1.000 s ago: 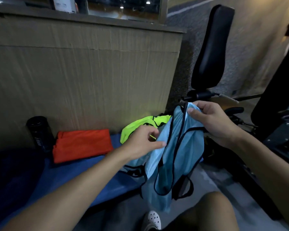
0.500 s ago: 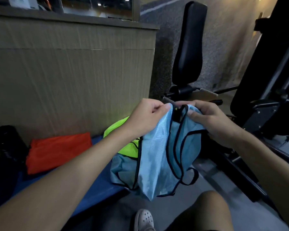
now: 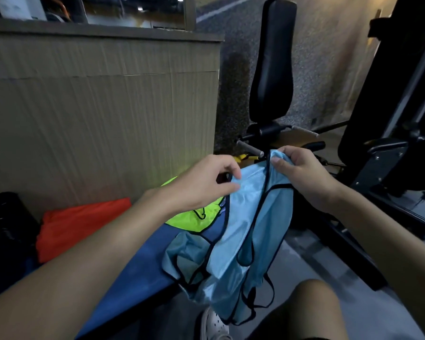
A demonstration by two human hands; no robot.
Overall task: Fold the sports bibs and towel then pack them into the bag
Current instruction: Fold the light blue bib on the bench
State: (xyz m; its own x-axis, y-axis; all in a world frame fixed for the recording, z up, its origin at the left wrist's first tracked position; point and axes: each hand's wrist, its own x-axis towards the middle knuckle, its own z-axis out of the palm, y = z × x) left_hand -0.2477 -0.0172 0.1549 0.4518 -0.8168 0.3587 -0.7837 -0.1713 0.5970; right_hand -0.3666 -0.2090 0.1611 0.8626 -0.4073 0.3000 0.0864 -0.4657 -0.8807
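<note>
- Fingers (image 3: 227, 168) of the left hand (image 3: 201, 185) are curled, with thumb and forefinger closed in a pinch on the upper left edge of the light-blue bib (image 3: 250, 229).
- The right hand (image 3: 304, 177) grips the same bib at its top right corner: the thumb is pressed flat on the near face of the cloth and the other fingers are folded over behind it.
- The light-blue bib hangs between the two hands, raised above the right end of the tabletop (image 3: 138, 266). Its black-trimmed straps and lower hem drop past the tabletop edge toward the floor.
- A bunched light-blue portion rests on the tabletop edge, lower left of the hanging cloth. Whether it belongs to the held bib or is a separate one cannot be told.
- The yellow-green bib (image 3: 194, 218) lies on the tabletop, partly hidden by the left wrist, just beside the blue cloth.
- The orange cloth (image 3: 79, 224) lies folded on the tabletop against the wall panel, further left.
- A black cylinder (image 3: 6, 217) stands at the far left, beside the orange cloth.
- A padded backrest (image 3: 272, 62) of a gym machine stands upright beyond the hands.
- A white shoe (image 3: 214, 323) shows on the floor below the hanging bib.
</note>
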